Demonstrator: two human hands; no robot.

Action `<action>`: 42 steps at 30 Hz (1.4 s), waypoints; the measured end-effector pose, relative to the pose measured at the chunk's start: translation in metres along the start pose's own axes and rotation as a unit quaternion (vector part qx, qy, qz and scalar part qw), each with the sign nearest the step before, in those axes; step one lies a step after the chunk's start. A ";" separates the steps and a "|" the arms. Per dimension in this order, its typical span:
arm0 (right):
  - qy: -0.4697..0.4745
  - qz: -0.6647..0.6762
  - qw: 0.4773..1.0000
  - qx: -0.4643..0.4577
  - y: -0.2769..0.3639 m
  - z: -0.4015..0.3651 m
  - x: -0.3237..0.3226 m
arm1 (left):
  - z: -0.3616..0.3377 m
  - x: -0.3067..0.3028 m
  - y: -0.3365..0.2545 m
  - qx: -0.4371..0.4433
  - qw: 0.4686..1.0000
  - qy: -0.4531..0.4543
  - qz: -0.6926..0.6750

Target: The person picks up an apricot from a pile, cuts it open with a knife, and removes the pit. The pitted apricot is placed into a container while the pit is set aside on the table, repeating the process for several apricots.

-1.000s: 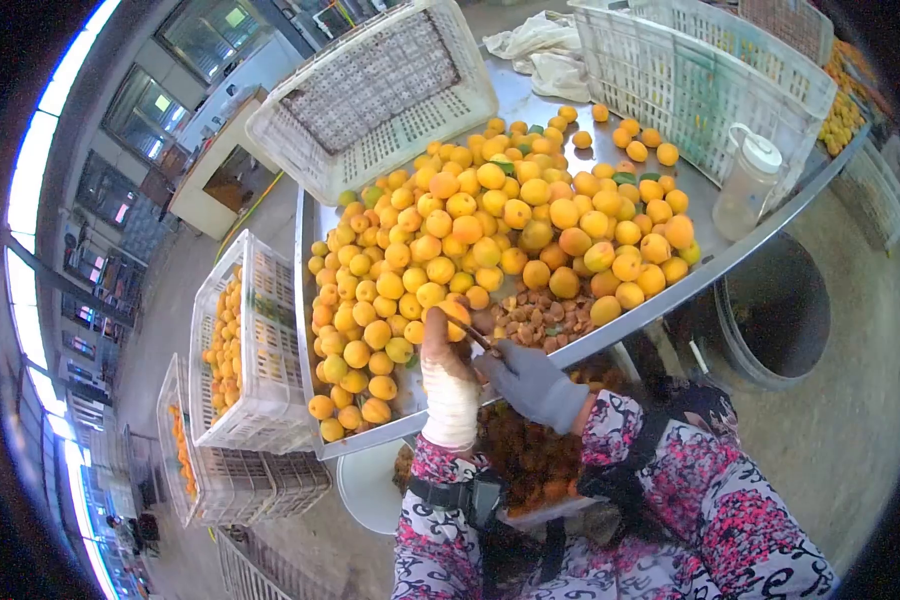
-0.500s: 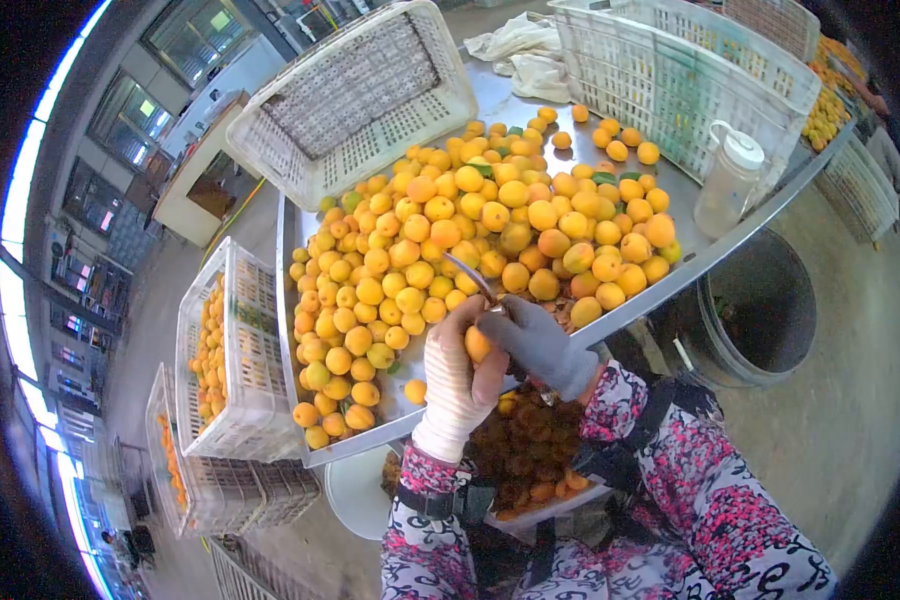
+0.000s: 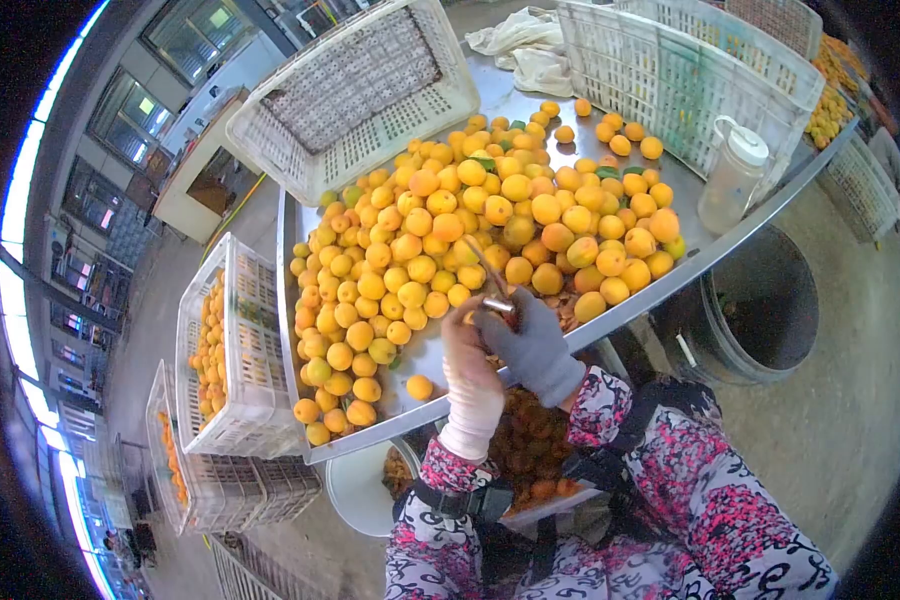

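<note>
My left hand [image 3: 470, 370], in a pale glove, is closed around an apricot [image 3: 470, 317] that its fingers mostly hide. Pressed close against it, my right hand [image 3: 538, 352] wears a grey glove and grips a small knife [image 3: 486, 264]. The narrow blade points up and away from me, and a shiny metal part shows at its base. Both hands are over the near edge of a metal table [image 3: 420, 352]. Just beyond them lies a large heap of whole apricots [image 3: 410, 240]. Below my wrists sits a container of darker, shaded apricot pieces [image 3: 535, 445].
An empty white crate [image 3: 355, 90] leans at the table's back left; another crate [image 3: 680, 95] stands back right beside a lidded plastic bottle [image 3: 733, 175]. Apricot-filled crates [image 3: 260, 390] are stacked at the left. A white bucket [image 3: 355, 495] and a large dark bin [image 3: 710, 335] stand below.
The knife and right hand have turned, so the blade stands lower and the metal part shows more. The apricot in my left hand is now more covered by fingers.
</note>
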State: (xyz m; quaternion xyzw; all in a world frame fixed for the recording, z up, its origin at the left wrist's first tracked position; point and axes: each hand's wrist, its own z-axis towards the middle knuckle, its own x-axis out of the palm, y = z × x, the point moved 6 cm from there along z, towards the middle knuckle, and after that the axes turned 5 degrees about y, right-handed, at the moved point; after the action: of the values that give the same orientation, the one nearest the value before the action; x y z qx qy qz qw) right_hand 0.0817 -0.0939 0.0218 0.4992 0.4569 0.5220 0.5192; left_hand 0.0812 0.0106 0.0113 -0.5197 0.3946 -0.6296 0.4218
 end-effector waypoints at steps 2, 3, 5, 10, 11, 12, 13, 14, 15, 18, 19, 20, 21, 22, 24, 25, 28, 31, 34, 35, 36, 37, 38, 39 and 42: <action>-0.003 -0.139 0.986 -0.091 0.011 -0.007 0.006 | 0.003 -0.001 -0.007 -0.008 1.000 0.002 -0.021; -0.002 -0.138 0.986 -0.091 0.013 -0.007 0.005 | 0.000 -0.001 -0.004 -0.077 0.989 -0.009 -0.122; 0.056 -0.099 0.993 -0.023 0.010 -0.004 0.007 | 0.002 -0.008 0.000 -0.136 0.968 -0.027 -0.210; 0.203 -0.149 0.968 0.010 0.007 -0.011 0.007 | 0.012 -0.057 0.007 -0.094 0.994 -0.023 -0.054; 0.263 -0.198 0.944 0.000 0.007 -0.015 0.013 | 0.015 -0.053 0.013 -0.151 0.961 0.084 -0.218; 0.320 -0.246 0.915 -0.010 0.005 -0.020 0.018 | 0.013 -0.044 0.014 -0.202 0.886 0.187 -0.373; 0.346 -0.220 0.912 0.006 -0.005 -0.023 0.021 | 0.012 -0.035 0.004 -0.173 0.933 0.144 -0.282; 0.346 -0.220 0.912 0.006 -0.014 -0.021 0.022 | 0.011 -0.032 0.004 -0.174 0.933 0.144 -0.282; 0.311 -0.240 0.917 -0.075 -0.012 -0.018 0.021 | 0.011 -0.039 0.008 -0.192 0.940 0.064 -0.274; 0.247 -0.236 0.937 -0.068 -0.005 -0.006 0.005 | 0.008 -0.031 0.003 -0.193 0.950 -0.094 -0.228; 0.219 -0.212 0.952 0.020 -0.008 0.001 -0.005 | 0.006 -0.033 -0.001 -0.175 0.951 -0.173 -0.190; 0.217 -0.212 0.953 0.022 -0.004 0.005 -0.008 | 0.004 -0.036 0.005 -0.178 0.950 -0.171 -0.190; 0.161 -0.031 0.986 0.038 0.003 0.010 -0.013 | 0.004 -0.035 0.013 -0.197 0.957 -0.096 -0.192; 0.097 0.151 0.982 0.050 0.011 0.014 -0.019 | 0.004 -0.028 0.019 -0.216 0.957 -0.019 -0.193; 0.042 0.188 0.976 0.102 0.024 0.016 -0.028 | -0.001 -0.011 0.019 -0.215 0.958 -0.033 -0.187; 0.035 0.276 0.957 0.080 0.027 0.020 -0.031 | -0.004 -0.006 0.019 -0.213 0.968 -0.023 -0.128; -0.004 0.383 0.923 0.037 0.036 0.027 -0.040 | -0.011 0.001 0.034 -0.289 0.934 0.020 -0.211; -0.023 0.438 0.898 -0.022 0.048 0.029 -0.044 | -0.019 0.013 0.032 -0.301 0.918 0.007 -0.257; -0.037 0.353 0.935 0.013 0.052 0.024 -0.038 | -0.019 0.004 0.051 -0.282 0.910 -0.026 -0.302; -0.025 0.361 0.932 0.002 0.049 0.024 -0.036 | -0.019 0.003 0.051 -0.282 0.910 -0.027 -0.303; -0.024 0.361 0.932 0.003 0.050 0.021 -0.035 | -0.020 0.006 0.050 -0.301 0.902 0.001 -0.310; -0.044 0.314 0.948 -0.013 0.056 0.016 -0.036 | -0.021 0.011 0.047 -0.319 0.893 0.029 -0.316; -0.063 0.267 0.961 -0.030 0.061 0.013 -0.037 | -0.022 0.013 0.045 -0.318 0.893 0.029 -0.316; -0.063 0.267 0.961 -0.030 0.058 0.011 -0.033 | -0.022 0.014 0.043 -0.306 0.902 0.017 -0.303; -0.079 0.207 0.965 -0.137 0.065 0.009 -0.030 | -0.023 0.024 0.031 -0.299 0.910 -0.033 -0.287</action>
State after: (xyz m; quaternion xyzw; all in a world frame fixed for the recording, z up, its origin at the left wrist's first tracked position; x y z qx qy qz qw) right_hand 0.0843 -0.1266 0.0856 0.5469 0.2252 0.6344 0.4977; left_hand 0.0601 -0.0210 -0.0132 -0.7326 0.3838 -0.5588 0.0607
